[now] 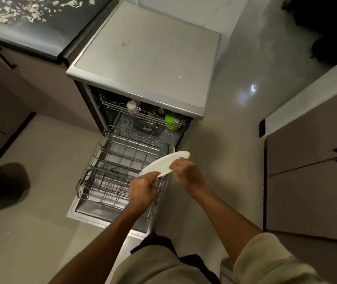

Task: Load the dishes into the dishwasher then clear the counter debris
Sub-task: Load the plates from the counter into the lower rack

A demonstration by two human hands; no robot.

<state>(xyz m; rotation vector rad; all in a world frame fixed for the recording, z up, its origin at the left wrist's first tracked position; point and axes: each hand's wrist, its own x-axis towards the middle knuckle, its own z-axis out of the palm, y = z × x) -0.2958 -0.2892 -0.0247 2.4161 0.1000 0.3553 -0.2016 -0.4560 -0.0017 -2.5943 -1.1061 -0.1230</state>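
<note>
Left hand [143,189] and right hand [186,171] grip white plate [163,163], fingers curled on rim, tilted above pulled-out lower rack [110,171] of dishwasher [147,64].

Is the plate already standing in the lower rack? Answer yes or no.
No: both hands, left and right, hold the plate tilted above the lower rack.

counter [40,35]: pale debris [3,11] scattered | dishwasher top [149,58]: small specks | lower rack [122,167]: pulled out
</note>
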